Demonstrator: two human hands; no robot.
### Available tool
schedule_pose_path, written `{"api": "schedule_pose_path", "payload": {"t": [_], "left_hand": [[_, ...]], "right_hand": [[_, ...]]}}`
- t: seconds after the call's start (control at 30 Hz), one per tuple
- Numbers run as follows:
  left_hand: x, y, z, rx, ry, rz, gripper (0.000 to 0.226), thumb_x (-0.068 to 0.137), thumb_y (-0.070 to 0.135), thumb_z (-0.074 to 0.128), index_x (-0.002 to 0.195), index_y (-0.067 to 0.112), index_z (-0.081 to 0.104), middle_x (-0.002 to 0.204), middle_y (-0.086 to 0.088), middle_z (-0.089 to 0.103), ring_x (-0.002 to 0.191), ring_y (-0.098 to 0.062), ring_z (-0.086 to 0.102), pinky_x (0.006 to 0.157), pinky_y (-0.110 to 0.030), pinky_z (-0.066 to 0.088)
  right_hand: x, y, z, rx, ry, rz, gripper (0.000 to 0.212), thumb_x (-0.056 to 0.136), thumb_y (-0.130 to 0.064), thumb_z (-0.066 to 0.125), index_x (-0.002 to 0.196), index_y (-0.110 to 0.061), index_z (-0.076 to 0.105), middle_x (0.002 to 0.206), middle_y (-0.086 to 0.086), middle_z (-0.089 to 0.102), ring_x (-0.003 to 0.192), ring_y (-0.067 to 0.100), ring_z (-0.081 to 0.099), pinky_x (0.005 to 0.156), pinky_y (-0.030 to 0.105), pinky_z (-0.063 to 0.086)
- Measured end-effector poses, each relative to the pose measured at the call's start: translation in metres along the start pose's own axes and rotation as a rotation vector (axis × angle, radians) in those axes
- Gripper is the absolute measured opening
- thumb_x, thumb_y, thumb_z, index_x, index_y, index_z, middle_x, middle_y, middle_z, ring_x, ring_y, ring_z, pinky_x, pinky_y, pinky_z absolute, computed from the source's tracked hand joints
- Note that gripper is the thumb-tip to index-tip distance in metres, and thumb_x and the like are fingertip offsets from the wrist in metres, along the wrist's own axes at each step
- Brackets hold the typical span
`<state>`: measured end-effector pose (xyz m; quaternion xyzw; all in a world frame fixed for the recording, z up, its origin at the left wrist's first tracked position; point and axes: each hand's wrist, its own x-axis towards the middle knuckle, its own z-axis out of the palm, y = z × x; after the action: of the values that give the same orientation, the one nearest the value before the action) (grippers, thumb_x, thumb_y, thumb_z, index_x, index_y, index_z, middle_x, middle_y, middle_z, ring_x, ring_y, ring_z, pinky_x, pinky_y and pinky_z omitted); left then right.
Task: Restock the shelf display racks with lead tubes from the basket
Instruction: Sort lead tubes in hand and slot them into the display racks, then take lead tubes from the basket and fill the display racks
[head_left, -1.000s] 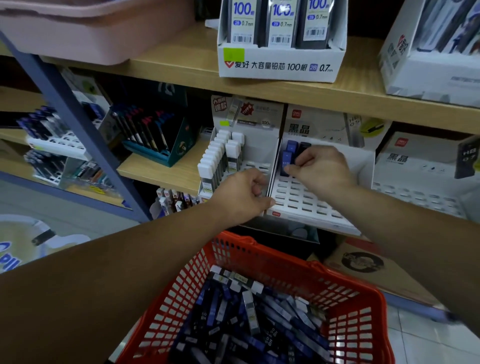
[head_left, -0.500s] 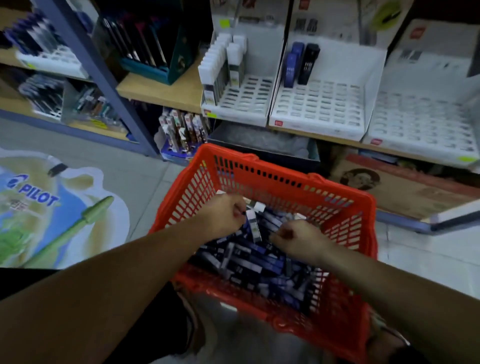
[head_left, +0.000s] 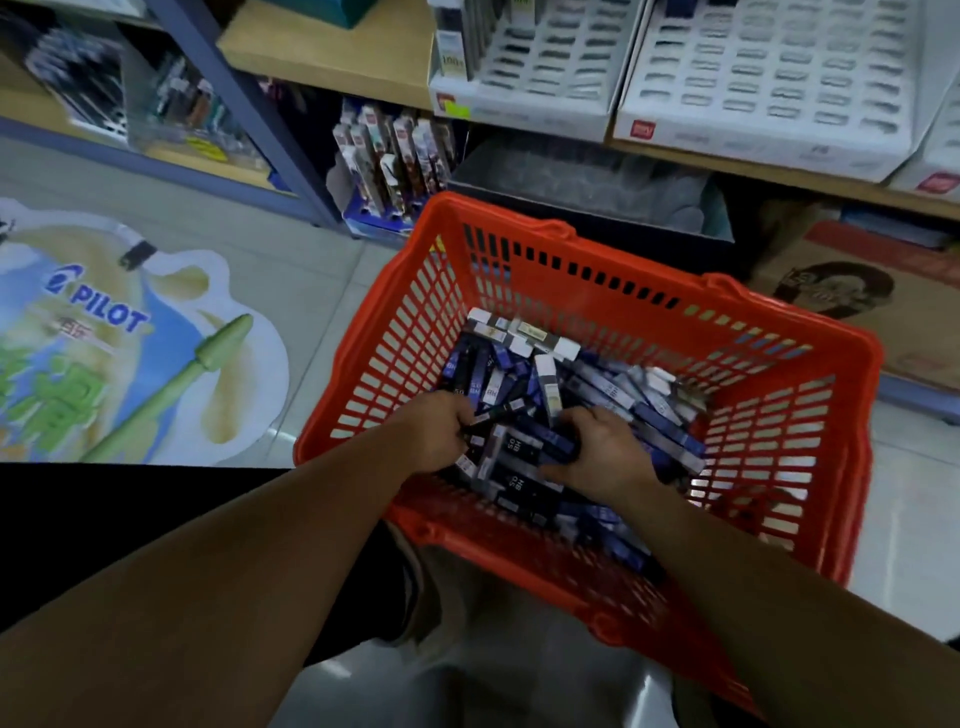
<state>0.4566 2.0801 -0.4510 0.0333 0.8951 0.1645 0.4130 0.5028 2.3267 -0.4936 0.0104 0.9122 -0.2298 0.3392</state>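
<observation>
A red plastic basket (head_left: 639, 265) stands on the floor in front of me, piled with several blue, black and white lead tubes (head_left: 613, 387). Both my hands are down in the pile. My left hand (head_left: 434, 431) curls its fingers round a dark tube at the near left of the heap. My right hand (head_left: 602, 452) grips a blue tube (head_left: 556, 441) beside it. Above the basket, two white slotted display racks (head_left: 524, 104) (head_left: 769, 130) sit on the wooden shelf, their near rows of slots bare.
A grey bin (head_left: 587, 176) sits under the shelf behind the basket. Packaged pens (head_left: 389, 156) stand at its left by a blue shelf post (head_left: 244, 104). A Pilot floor sticker (head_left: 109, 332) covers the tiles on the left. A cardboard box (head_left: 857, 296) lies at right.
My hands left the racks, dropped into the basket and moved to the near side of the pile, now closing on tubes. My view tilted further down.
</observation>
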Motion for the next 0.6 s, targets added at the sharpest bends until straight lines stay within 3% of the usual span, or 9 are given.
{"api": "schedule_pose_path", "payload": {"t": [0.1,0.2,0.3,0.37,0.47,0.6], "left_hand": [[-0.005,-0.014,-0.007,-0.060,0.069,-0.054,0.041,0.092,0.020,0.073,0.132,0.019,0.064,0.128,-0.007,0.064,0.114,-0.024,0.062,0.098,-0.039,0.054],[-0.002,-0.015,-0.005,-0.166,0.101,-0.085,0.040,0.091,0.025,0.076,0.129,0.020,0.065,0.123,-0.003,0.065,0.112,-0.023,0.063,0.098,-0.039,0.054],[0.010,0.002,-0.005,-0.125,0.126,0.006,0.037,0.095,0.026,0.072,0.130,0.018,0.063,0.128,-0.006,0.066,0.112,-0.024,0.064,0.096,-0.040,0.056],[0.022,0.015,-0.007,-0.058,0.147,0.052,0.039,0.098,0.027,0.068,0.135,0.016,0.060,0.133,-0.008,0.064,0.109,-0.024,0.064,0.091,-0.037,0.056],[0.043,0.033,-0.014,0.076,0.216,0.131,0.049,0.098,0.031,0.068,0.142,0.016,0.055,0.144,-0.007,0.052,0.108,-0.024,0.061,0.084,-0.031,0.049],[0.079,0.044,-0.028,0.272,0.251,0.261,0.072,0.091,0.025,0.075,0.154,0.018,0.042,0.162,-0.006,0.033,0.146,-0.030,0.035,0.115,-0.043,0.040]], "right_hand": [[0.005,0.002,0.008,-0.140,0.086,-0.035,0.077,0.086,-0.060,0.074,0.149,-0.031,0.039,0.150,0.001,0.041,0.138,0.028,0.038,0.105,0.047,0.047],[0.009,0.011,-0.001,-0.006,0.198,0.025,0.061,0.095,-0.056,0.066,0.143,-0.023,0.049,0.144,0.003,0.049,0.128,0.026,0.051,0.098,0.043,0.052],[0.011,0.027,-0.025,0.084,0.379,0.057,0.047,0.096,-0.053,0.065,0.128,-0.019,0.061,0.127,0.005,0.055,0.114,0.028,0.057,0.087,0.040,0.054],[0.010,0.046,-0.038,0.078,0.475,0.085,0.047,0.093,-0.051,0.068,0.124,-0.016,0.063,0.122,0.007,0.055,0.116,0.033,0.053,0.092,0.043,0.050],[0.008,0.068,-0.048,0.118,0.433,0.148,0.060,0.089,-0.052,0.073,0.134,-0.016,0.059,0.128,0.005,0.052,0.123,0.032,0.048,0.101,0.043,0.044],[0.016,0.072,-0.041,0.259,0.403,0.167,0.075,0.081,-0.048,0.082,0.142,-0.016,0.053,0.136,0.004,0.048,0.127,0.029,0.048,0.107,0.043,0.046]]}}
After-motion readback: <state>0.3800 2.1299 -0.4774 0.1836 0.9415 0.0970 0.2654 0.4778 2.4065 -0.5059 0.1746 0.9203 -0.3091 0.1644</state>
